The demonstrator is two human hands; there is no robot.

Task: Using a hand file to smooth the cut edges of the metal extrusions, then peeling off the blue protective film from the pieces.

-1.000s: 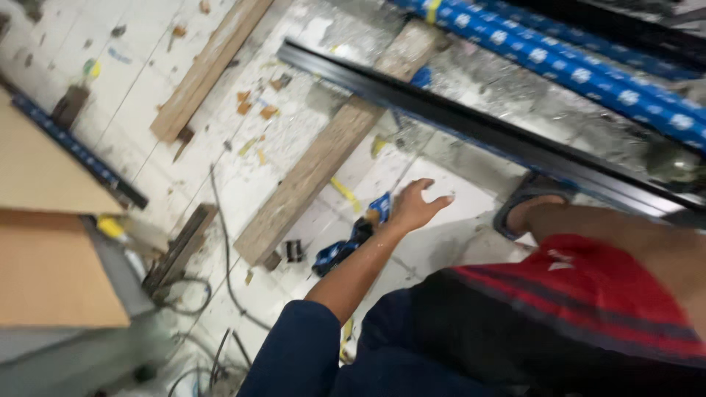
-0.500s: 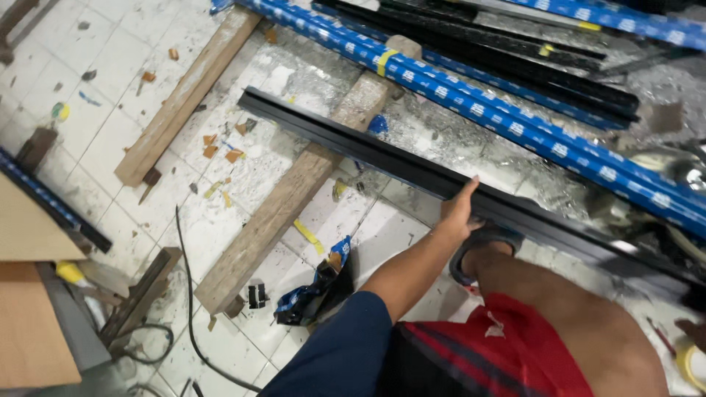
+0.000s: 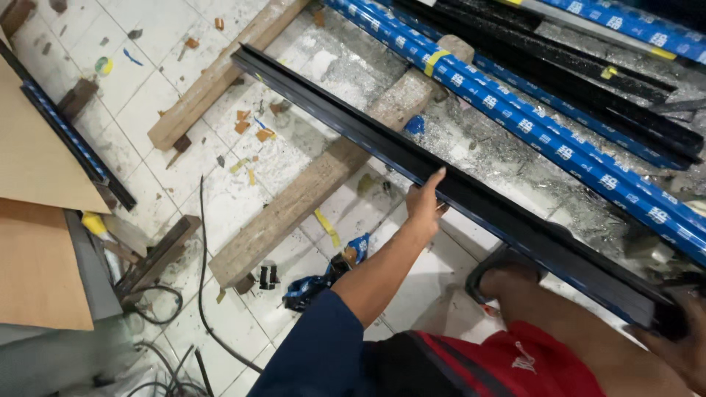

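white tiles (image 3: 434, 294), littered with scraps, lie under two beams (image 3: 323, 176). a black rail (image 3: 485, 206) is gripped mid-length by the left hand (image 3: 425, 202) and, seemingly, at its near end by the right hand (image 3: 680, 345). the rail is grasped but hardly lifted, one part resting on a beam.

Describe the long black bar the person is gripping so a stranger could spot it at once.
On the white tiled floor, two wooden beams lie diagonally. The black metal channel rests across the nearer beam, with the left hand on it. Unlike the blue-wrapped lengths behind, it is bare.
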